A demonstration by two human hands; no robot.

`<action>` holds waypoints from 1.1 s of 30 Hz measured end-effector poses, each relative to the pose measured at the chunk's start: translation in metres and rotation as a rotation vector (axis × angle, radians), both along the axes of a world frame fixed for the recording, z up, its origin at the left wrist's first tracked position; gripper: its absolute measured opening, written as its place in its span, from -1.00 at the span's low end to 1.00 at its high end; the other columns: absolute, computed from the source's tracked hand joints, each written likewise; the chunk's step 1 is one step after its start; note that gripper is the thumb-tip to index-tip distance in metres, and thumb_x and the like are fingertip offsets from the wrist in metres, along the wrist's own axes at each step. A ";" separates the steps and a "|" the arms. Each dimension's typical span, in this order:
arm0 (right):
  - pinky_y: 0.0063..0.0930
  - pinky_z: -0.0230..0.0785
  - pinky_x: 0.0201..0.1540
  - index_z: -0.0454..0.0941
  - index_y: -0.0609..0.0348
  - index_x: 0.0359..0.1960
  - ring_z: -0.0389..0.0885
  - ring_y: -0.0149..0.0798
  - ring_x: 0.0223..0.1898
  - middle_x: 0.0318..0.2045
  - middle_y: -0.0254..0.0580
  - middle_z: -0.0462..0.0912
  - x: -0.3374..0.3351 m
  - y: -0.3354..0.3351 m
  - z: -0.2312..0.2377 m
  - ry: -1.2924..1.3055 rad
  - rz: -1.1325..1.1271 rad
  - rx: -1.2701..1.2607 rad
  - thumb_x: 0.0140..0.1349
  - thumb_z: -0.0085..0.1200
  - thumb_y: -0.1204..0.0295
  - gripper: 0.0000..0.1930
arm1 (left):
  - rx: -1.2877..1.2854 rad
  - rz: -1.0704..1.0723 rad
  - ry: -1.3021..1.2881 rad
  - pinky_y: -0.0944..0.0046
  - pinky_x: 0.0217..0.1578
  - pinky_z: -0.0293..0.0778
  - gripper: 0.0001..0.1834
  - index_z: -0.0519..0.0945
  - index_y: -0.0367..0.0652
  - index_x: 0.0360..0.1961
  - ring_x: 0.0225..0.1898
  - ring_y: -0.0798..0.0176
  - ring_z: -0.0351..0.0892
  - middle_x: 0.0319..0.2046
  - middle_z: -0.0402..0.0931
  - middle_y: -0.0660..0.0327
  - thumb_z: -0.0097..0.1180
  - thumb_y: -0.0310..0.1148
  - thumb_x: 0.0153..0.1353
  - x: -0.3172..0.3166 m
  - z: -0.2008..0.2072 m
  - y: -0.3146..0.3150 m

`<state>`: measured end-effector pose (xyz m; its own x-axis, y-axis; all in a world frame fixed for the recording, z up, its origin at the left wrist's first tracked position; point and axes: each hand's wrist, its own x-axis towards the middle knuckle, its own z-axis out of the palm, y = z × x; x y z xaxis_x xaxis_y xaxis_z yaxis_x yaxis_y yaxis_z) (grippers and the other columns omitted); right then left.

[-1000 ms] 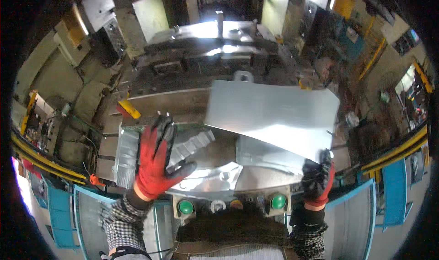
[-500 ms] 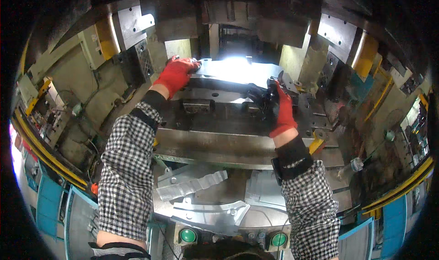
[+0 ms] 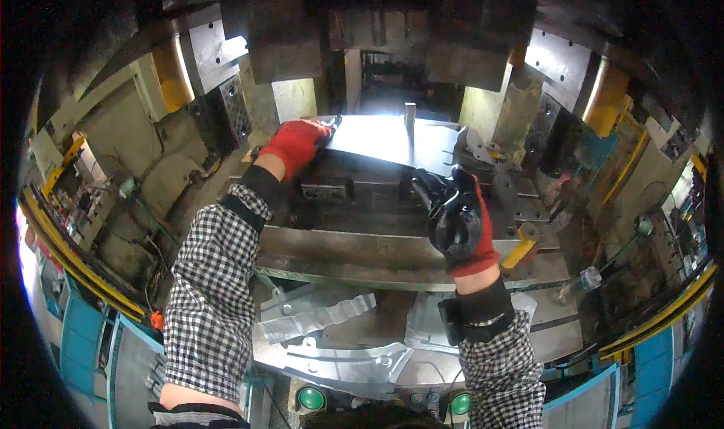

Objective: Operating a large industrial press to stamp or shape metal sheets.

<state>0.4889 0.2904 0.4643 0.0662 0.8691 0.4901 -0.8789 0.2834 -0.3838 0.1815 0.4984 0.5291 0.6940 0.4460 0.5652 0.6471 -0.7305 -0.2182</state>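
A flat, shiny metal sheet (image 3: 377, 140) lies over the dark die (image 3: 377, 195) of a press, glaring under bright light. My left hand (image 3: 296, 144), in a red glove with dark fingertips, grips the sheet's left end. Just in front of the sheet's right corner is my right hand (image 3: 458, 221), in a red and black glove. Its fingers are loosely bent and apart, with nothing seen between them. An upright metal pin (image 3: 410, 133) stands at the sheet, right of its middle.
Formed metal parts (image 3: 347, 359) and a wavy strip (image 3: 320, 317) lie on the ledge nearer me. Green buttons (image 3: 310, 398) sit at the lower edge. A yellow block (image 3: 520, 249) stands right of my right hand. Dark press parts (image 3: 377, 29) hang above.
The sheet has come lower and nearer, and the pin now stands up tall at it. My right hand has drawn back toward me from the sheet's right end; my left still grips its end.
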 end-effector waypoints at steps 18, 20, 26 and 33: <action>0.06 0.10 0.44 0.31 0.20 0.31 0.35 0.08 0.35 0.22 0.07 0.48 0.022 -0.059 -0.020 -0.126 0.088 0.019 0.52 -0.14 0.12 -0.51 | -1.291 -0.206 -0.036 0.15 0.09 0.49 -0.52 0.62 -0.12 0.13 0.04 0.07 0.65 -0.03 0.66 0.04 0.32 -0.18 0.22 -0.051 -0.144 -0.343; -0.03 0.15 0.43 0.28 0.23 0.34 0.36 0.05 0.34 0.26 0.09 0.44 0.042 -0.102 -0.031 -0.205 0.191 -0.080 0.47 -0.08 0.12 -0.45 | -1.445 -0.073 0.080 0.17 0.03 0.52 -0.57 0.64 -0.07 0.12 -0.02 0.09 0.68 -0.09 0.70 0.06 0.27 -0.16 0.27 -0.066 -0.187 -0.359; -0.04 0.28 0.27 0.33 0.25 0.28 0.46 0.10 0.24 0.18 0.20 0.49 0.177 -0.286 -0.197 -1.313 0.070 -0.603 0.24 0.09 -0.07 -0.26 | -1.535 0.086 -0.073 0.16 0.00 0.53 -0.56 0.63 -0.11 0.11 -0.01 0.08 0.67 -0.08 0.69 0.06 0.28 -0.19 0.24 -0.010 -0.272 -0.353; -0.05 0.44 0.10 0.38 0.27 0.22 0.58 0.16 0.11 0.08 0.34 0.56 0.172 -0.432 -0.389 -1.783 -0.323 -1.343 -0.03 0.29 -0.29 -0.03 | -1.547 0.146 -0.169 0.13 -0.03 0.53 -0.56 0.62 -0.15 0.10 -0.01 0.06 0.66 -0.07 0.69 0.05 0.29 -0.23 0.22 0.061 -0.363 -0.383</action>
<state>0.6605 -0.1418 0.0754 0.5286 0.6974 -0.4840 0.4779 -0.7157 -0.5093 0.2422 0.1155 0.1661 0.5727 0.7009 -0.4251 0.6683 -0.0990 0.7373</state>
